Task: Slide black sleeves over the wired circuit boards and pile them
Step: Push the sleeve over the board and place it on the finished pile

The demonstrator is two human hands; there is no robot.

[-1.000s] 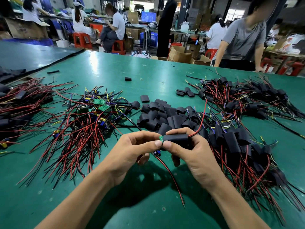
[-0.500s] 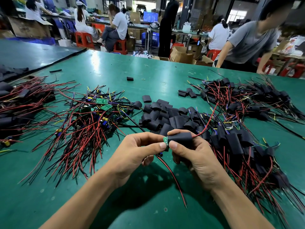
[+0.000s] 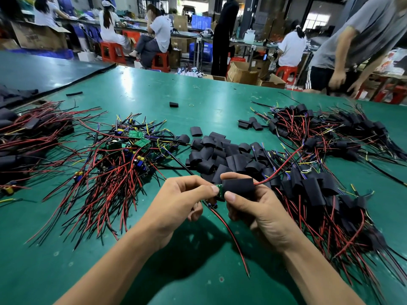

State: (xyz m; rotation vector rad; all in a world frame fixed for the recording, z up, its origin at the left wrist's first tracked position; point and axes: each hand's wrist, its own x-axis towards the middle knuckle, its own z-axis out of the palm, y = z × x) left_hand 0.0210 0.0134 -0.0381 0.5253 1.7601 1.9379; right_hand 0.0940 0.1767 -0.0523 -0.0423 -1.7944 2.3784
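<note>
My right hand (image 3: 257, 208) grips a black sleeve (image 3: 239, 186) between thumb and fingers. My left hand (image 3: 178, 203) pinches the green circuit board (image 3: 218, 190), whose edge pokes out of the sleeve's left end. Red and black wires (image 3: 233, 236) trail from the board toward me, and a red wire (image 3: 282, 167) leaves the sleeve's right end. Loose black sleeves (image 3: 220, 153) lie heaped just beyond my hands. Bare wired boards (image 3: 130, 150) are piled to the left. Sleeved boards (image 3: 319, 194) are piled to the right.
The green table (image 3: 132, 271) carries another sleeved pile (image 3: 330, 130) at the far right and a wire heap (image 3: 26, 137) at the far left. A stray sleeve (image 3: 173, 104) lies farther back. A person (image 3: 356, 40) stands at the far edge; others sit behind.
The sleeve has slid a little further left over the board, so less green shows. The person at the far edge has shifted right and bent forward.
</note>
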